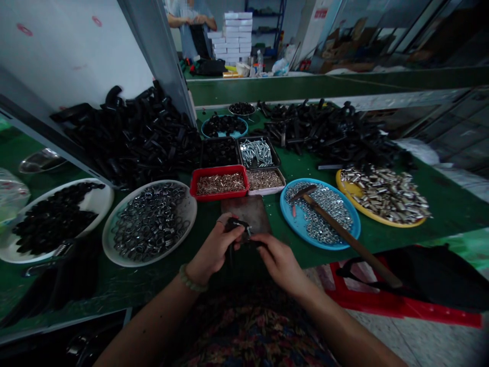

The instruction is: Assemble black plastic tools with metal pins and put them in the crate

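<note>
A small black plastic part with a bit of shiny metal on it is gripped in my left hand, thumb on top. My right hand meets it from the right, thumb and fingers pinched at its metal end; what sits between those fingertips is too small to make out. Just beyond both hands lies a flat dark metal plate. Behind it stand a red tray of small copper-coloured pins and a pale tray of similar pieces.
A hammer rests across a blue plate of small metal pieces. Left of my hands is a white plate of metal rings. Black parts are heaped on the left and right. A person stands across the bench.
</note>
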Demonstrator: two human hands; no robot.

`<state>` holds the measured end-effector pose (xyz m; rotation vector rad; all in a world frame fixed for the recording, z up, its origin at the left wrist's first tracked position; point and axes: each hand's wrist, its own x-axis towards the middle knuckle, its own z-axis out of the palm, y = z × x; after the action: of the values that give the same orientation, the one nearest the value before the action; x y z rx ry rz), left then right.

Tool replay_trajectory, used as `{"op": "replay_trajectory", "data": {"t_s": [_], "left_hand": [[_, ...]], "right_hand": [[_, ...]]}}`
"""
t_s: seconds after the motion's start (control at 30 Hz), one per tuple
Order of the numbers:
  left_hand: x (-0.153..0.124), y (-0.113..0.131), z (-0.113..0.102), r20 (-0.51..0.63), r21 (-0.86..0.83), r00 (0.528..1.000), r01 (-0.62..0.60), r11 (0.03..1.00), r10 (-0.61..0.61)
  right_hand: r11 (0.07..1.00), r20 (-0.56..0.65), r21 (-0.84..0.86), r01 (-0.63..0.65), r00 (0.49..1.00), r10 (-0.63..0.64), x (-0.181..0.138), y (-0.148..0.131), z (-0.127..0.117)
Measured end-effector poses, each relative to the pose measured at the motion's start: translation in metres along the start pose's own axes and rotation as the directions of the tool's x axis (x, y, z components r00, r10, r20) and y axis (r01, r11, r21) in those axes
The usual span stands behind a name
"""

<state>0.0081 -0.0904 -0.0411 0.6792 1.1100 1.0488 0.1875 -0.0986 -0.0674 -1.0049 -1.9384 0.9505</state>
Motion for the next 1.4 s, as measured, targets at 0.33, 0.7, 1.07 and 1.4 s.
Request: {"op": "replay_trajectory", "data": {"t_s": [0.33,0.7,1.07,1.4], "left_hand": [[-0.014,0.017,-0.013,0.306,0.387,0.952,-0.101,0.916,-0.025],[-0.015,-0.011,-0.005,0.216,0.111,0.948,-0.262,0.959,0.234],[-0.013,0.011,-0.021,0.254,0.446,0.947,-0.295,0.845,0.196],[0.047,0.002,-0.025,0.571,0.819,0.793,-0.568,-0.078,0.212]], "right_hand": [[0.914,0.277,0.367,-0.175,0.958,0.073,0.001,0.003,-0.018],[0.398,0.377,0.800,-0.449,0.892,0.250,0.014,-0.005,-0.004],[0.606,0.311,0.661,-0.443,0.896,0.316,0.031,-0.015,0.005],[0.549,0.430,-0.777,0.306,0.896,0.108,0.234,0.021,0.010]]}}
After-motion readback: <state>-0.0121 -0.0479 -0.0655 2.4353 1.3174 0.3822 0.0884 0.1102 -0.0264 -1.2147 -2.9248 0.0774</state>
